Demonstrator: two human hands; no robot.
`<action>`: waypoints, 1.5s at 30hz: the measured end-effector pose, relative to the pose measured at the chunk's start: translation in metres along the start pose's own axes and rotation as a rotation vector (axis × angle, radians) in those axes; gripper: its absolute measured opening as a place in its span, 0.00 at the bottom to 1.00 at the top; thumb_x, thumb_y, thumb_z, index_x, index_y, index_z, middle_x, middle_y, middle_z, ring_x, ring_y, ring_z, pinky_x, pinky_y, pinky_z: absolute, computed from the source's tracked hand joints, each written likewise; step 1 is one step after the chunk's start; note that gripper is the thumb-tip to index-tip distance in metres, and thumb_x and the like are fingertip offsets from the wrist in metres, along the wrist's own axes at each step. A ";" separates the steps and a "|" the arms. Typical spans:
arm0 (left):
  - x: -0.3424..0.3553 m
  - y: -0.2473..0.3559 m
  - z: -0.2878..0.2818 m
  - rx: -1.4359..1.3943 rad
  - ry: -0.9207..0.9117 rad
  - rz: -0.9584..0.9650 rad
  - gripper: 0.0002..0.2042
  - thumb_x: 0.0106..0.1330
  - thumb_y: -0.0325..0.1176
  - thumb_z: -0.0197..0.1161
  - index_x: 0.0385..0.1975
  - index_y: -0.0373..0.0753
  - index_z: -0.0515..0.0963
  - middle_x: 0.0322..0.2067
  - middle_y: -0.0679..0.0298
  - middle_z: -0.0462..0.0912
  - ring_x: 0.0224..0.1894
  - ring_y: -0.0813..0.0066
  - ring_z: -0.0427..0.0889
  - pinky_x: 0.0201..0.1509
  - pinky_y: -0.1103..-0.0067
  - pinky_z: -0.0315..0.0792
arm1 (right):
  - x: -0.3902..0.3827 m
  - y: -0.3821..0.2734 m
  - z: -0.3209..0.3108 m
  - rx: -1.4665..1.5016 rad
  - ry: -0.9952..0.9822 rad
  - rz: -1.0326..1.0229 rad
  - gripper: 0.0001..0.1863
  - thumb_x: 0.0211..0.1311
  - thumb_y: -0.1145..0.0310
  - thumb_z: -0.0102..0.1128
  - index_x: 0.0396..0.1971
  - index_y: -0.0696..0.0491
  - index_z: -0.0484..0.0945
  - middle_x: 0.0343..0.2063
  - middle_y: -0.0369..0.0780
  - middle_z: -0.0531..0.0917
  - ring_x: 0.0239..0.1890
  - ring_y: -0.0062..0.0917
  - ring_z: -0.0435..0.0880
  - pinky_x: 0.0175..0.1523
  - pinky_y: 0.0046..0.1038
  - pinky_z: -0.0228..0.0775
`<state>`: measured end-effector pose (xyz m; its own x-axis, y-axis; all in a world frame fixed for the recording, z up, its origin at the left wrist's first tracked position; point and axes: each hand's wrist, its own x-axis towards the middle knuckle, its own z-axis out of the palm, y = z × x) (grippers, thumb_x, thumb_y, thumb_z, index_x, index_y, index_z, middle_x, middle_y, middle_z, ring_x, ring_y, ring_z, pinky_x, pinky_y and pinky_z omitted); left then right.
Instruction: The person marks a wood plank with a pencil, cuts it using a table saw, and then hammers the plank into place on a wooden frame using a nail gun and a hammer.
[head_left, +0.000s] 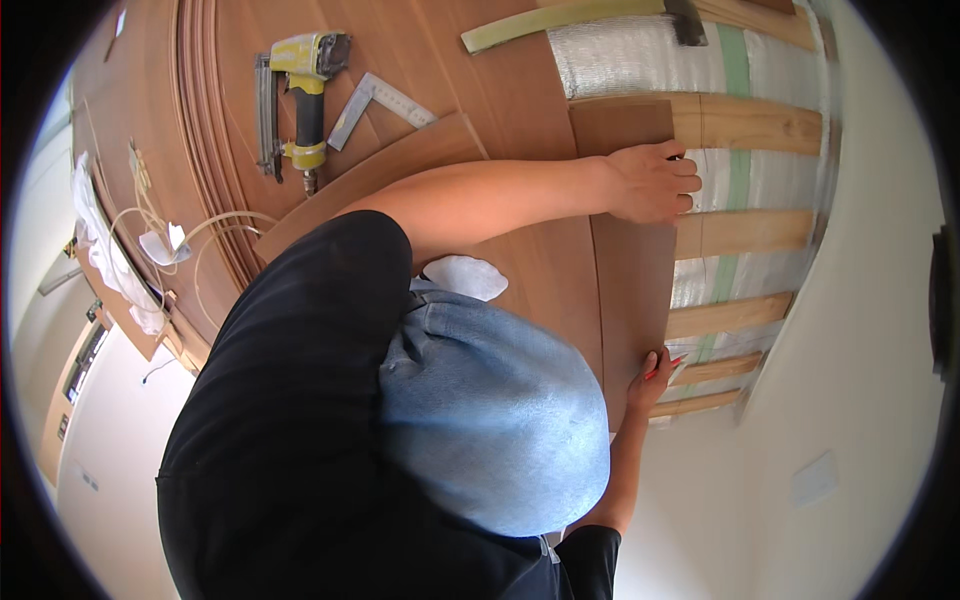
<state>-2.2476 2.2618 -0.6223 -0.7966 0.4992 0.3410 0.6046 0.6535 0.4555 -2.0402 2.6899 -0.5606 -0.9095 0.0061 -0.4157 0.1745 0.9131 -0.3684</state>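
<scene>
My left hand lies at the upper part of a brown floor plank, its fingers curled over the plank's right edge. A small dark patch shows by the thumb; I cannot tell what it is. Lower down, my right hand is closed around a slim red pencil, close to the same edge. The plank lies along the laid brown flooring. To its right are bare wooden joists with silvery sheeting and a green strip between them.
A yellow and black nail gun and a metal square lie on the flooring at upper left. Another plank lies under my left arm. A yellowish bar with a dark end rests at the top. Thin hose coils at left; a white wall bounds the right.
</scene>
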 end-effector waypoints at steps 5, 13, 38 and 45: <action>-0.006 0.004 -0.009 -0.006 0.017 0.016 0.14 0.71 0.52 0.61 0.31 0.49 0.81 0.38 0.71 0.77 0.50 0.70 0.75 0.65 0.67 0.66 | -0.009 -0.028 -0.002 0.048 0.001 0.038 0.26 0.79 0.55 0.54 0.61 0.63 0.75 0.51 0.57 0.82 0.54 0.50 0.81 0.60 0.42 0.72; 0.005 -0.002 0.006 -0.057 -0.054 -0.001 0.13 0.65 0.46 0.67 0.23 0.45 0.82 0.28 0.66 0.78 0.43 0.62 0.79 0.44 0.64 0.73 | 0.000 -0.026 0.011 0.021 0.183 0.076 0.17 0.72 0.58 0.62 0.53 0.53 0.83 0.46 0.49 0.85 0.50 0.47 0.83 0.59 0.41 0.74; 0.010 0.013 0.002 0.242 -0.269 0.118 0.16 0.78 0.41 0.55 0.60 0.48 0.81 0.55 0.57 0.78 0.59 0.53 0.74 0.66 0.59 0.65 | -0.090 -0.012 -0.024 0.572 0.608 0.258 0.09 0.70 0.62 0.64 0.42 0.51 0.80 0.38 0.47 0.84 0.40 0.48 0.84 0.45 0.44 0.77; 0.022 0.043 0.002 0.275 -0.540 0.171 0.24 0.75 0.50 0.59 0.68 0.50 0.74 0.61 0.58 0.74 0.66 0.54 0.69 0.72 0.55 0.57 | -0.166 -0.046 0.021 0.498 0.206 0.003 0.15 0.67 0.51 0.60 0.38 0.48 0.81 0.35 0.46 0.85 0.41 0.45 0.85 0.49 0.48 0.77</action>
<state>-2.2390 2.3021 -0.5973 -0.6175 0.7793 -0.1063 0.7592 0.6259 0.1783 -1.8894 2.6378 -0.4922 -0.9551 0.1342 -0.2642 0.2898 0.6094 -0.7380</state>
